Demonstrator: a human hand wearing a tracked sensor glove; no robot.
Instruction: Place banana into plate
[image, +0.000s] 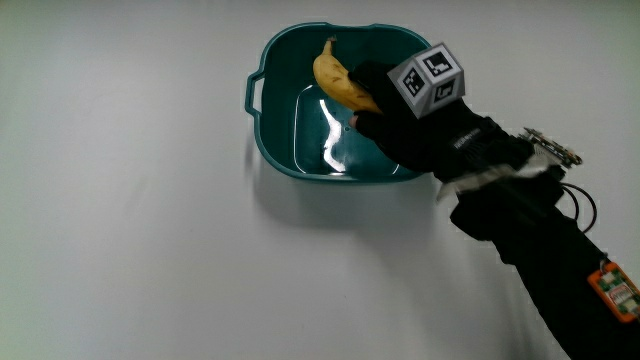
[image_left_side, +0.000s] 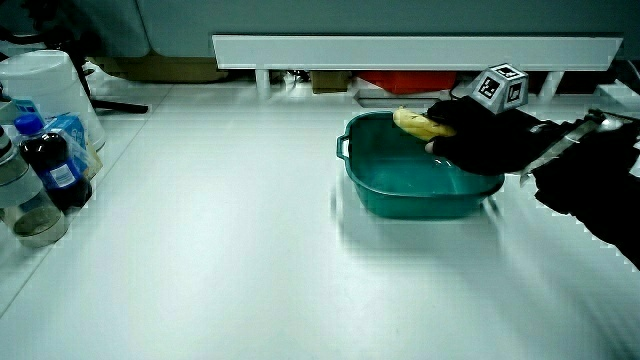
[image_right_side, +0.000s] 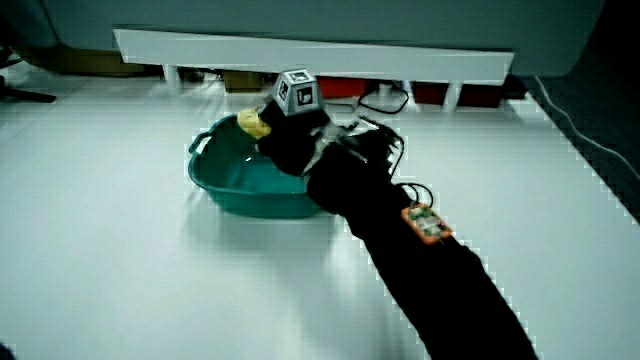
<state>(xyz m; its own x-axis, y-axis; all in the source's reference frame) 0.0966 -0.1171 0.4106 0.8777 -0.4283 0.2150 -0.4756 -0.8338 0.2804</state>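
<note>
Teal plastic, glossy inside: the plate (image: 275, 150) is really a deep basin with a loop handle at one rim, sitting on the white table (image: 130, 250). My hand (image: 405, 125) is over the basin's inner wall, black glove, fingers (image: 368, 76) curled around one end of the banana (image: 340, 82); the grip is closed on the fruit. Banana is yellow, curved, its free tip with the stem lying toward the basin's rim farther from me. Whether it already rests on the basin wall or hangs just above it, I cannot tell. The patterned cube (image: 428, 82) rides on the back of my glove, white with black marks. My forearm (image: 545, 250) runs from the basin toward me in a black sleeve, with a small orange tag (image: 612, 287) fixed to it nearer to me than the wrist. In both side views the banana shows just above the basin rim (image_left_side: 415, 122) (image_right_side: 250, 123), with the hand (image_left_side: 480, 140) (image_right_side: 290, 140) closed over it. In a side view, a dark bottle with a blue cap (image_left_side: 50, 160) and a white tub (image_left_side: 50, 85) stand at the table's edge, well apart from the basin. A low white partition (image_left_side: 415, 50) runs along the table.
</note>
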